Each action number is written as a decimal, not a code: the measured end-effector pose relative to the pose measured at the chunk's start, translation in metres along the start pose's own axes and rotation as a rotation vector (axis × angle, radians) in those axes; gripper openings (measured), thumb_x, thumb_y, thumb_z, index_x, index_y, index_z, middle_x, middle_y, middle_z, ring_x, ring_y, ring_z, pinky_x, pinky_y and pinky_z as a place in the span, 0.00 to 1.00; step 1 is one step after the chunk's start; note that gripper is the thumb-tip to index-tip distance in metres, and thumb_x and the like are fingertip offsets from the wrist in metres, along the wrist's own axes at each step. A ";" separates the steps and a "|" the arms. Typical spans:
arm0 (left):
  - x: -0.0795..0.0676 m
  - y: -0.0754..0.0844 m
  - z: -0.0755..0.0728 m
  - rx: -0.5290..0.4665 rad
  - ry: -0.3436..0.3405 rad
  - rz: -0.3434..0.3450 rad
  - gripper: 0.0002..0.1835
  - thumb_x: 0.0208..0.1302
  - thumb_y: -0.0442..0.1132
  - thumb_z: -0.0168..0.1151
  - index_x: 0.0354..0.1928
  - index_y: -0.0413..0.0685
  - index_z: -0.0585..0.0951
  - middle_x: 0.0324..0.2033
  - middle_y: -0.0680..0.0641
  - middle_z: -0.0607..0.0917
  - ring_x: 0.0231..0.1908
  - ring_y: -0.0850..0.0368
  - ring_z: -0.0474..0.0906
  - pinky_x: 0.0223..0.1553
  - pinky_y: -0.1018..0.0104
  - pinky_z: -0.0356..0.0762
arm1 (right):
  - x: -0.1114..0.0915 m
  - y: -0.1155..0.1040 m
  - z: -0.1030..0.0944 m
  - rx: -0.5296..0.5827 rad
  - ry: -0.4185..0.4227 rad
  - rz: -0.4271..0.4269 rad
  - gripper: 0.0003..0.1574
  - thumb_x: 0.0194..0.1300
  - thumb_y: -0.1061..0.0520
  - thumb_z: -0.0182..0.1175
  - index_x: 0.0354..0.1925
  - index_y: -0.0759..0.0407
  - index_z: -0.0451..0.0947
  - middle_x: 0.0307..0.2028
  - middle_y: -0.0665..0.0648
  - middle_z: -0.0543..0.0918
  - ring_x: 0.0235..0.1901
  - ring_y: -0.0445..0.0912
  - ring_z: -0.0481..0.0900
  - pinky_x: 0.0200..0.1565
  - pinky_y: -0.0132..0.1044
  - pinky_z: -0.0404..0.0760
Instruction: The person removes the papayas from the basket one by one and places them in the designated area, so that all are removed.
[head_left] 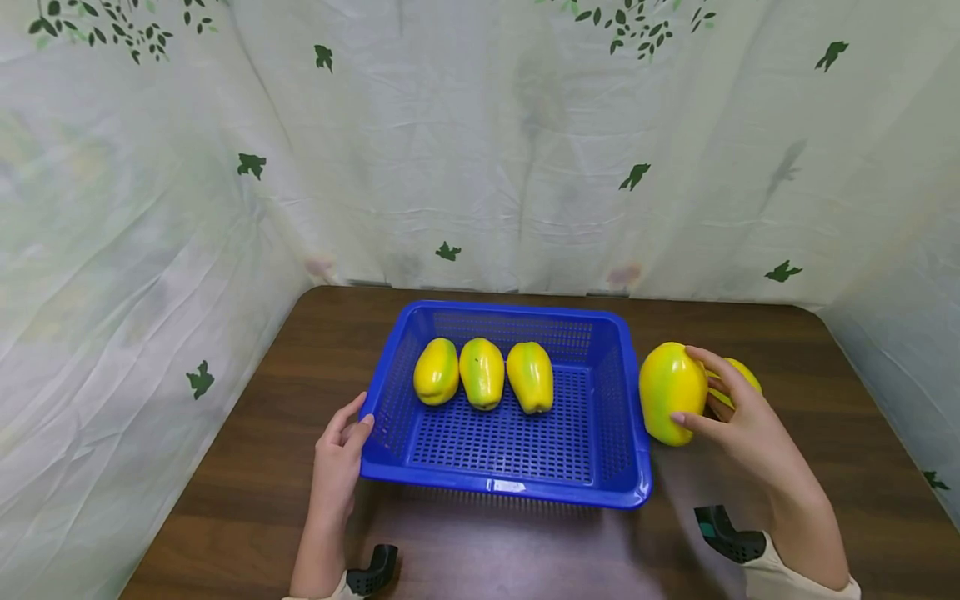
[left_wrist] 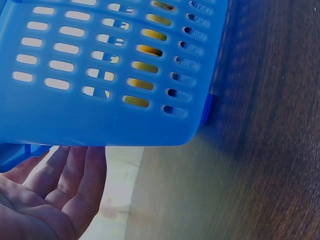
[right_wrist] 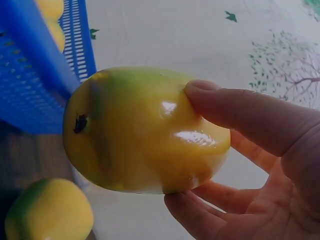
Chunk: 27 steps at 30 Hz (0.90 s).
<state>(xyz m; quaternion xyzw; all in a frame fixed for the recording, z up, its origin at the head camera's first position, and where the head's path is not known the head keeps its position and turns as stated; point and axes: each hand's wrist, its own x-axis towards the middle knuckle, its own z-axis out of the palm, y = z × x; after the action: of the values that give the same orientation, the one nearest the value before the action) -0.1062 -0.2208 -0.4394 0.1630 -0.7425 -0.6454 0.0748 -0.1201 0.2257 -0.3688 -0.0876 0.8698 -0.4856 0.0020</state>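
**Q:** What do your hands hold?
**A:** Your left hand (head_left: 336, 460) grips the left rim of the basket (head_left: 570, 493), presumably to steady it. Your right hand (head_left: 750, 429) grasps one fruit (head_left: 667, 396) between thumb and fingers, just outside the basket's right side; the spread likely suits its smooth bulk.
**Q:** The others?
**A:** Three fruits (head_left: 482, 375) form a row inside; a fifth fruit (right_wrist: 55, 212) sits beyond your right hand.
**Q:** Surface and room?
**A:** Dark wood-grain table (head_left: 225, 492); behind it, pale creased cloth (head_left: 480, 150) with green prints.
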 end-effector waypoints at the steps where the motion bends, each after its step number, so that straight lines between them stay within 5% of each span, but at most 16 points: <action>1: 0.000 0.000 0.000 0.000 0.002 0.002 0.21 0.65 0.43 0.52 0.60 0.53 0.70 0.45 0.35 0.77 0.36 0.56 0.78 0.35 0.69 0.76 | -0.002 0.003 0.000 0.000 -0.003 0.003 0.50 0.52 0.58 0.66 0.68 0.49 0.50 0.60 0.65 0.54 0.53 0.66 0.63 0.46 0.48 0.70; 7: -0.001 0.000 0.000 0.014 0.008 0.004 0.21 0.65 0.43 0.52 0.60 0.53 0.70 0.45 0.36 0.77 0.37 0.56 0.77 0.35 0.70 0.76 | -0.013 0.021 0.003 0.015 -0.037 0.036 0.50 0.53 0.56 0.65 0.67 0.54 0.50 0.62 0.68 0.51 0.54 0.67 0.61 0.47 0.49 0.69; 13: 0.000 0.001 0.000 0.015 0.001 -0.005 0.21 0.66 0.43 0.51 0.60 0.54 0.70 0.46 0.36 0.77 0.38 0.57 0.77 0.36 0.70 0.76 | -0.024 0.040 0.010 0.039 -0.091 0.068 0.49 0.53 0.56 0.65 0.67 0.57 0.50 0.64 0.68 0.50 0.57 0.66 0.59 0.49 0.36 0.71; 19: 0.000 0.001 0.000 0.005 0.005 -0.004 0.20 0.66 0.42 0.51 0.60 0.54 0.70 0.46 0.36 0.77 0.37 0.57 0.78 0.35 0.69 0.76 | -0.028 0.055 0.020 0.051 -0.131 0.061 0.48 0.53 0.59 0.65 0.66 0.61 0.51 0.62 0.71 0.53 0.57 0.68 0.57 0.52 0.60 0.59; 27: 0.000 -0.001 0.000 -0.005 0.000 -0.004 0.21 0.65 0.43 0.52 0.60 0.53 0.70 0.46 0.35 0.77 0.37 0.55 0.78 0.35 0.68 0.77 | -0.034 0.070 0.035 0.051 -0.147 0.093 0.47 0.52 0.59 0.66 0.65 0.64 0.53 0.60 0.74 0.56 0.55 0.69 0.60 0.50 0.60 0.63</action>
<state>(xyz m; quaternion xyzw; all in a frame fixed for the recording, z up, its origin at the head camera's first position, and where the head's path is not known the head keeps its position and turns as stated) -0.1060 -0.2205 -0.4402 0.1643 -0.7406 -0.6473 0.0742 -0.0936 0.2371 -0.4492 -0.0824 0.8579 -0.4990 0.0909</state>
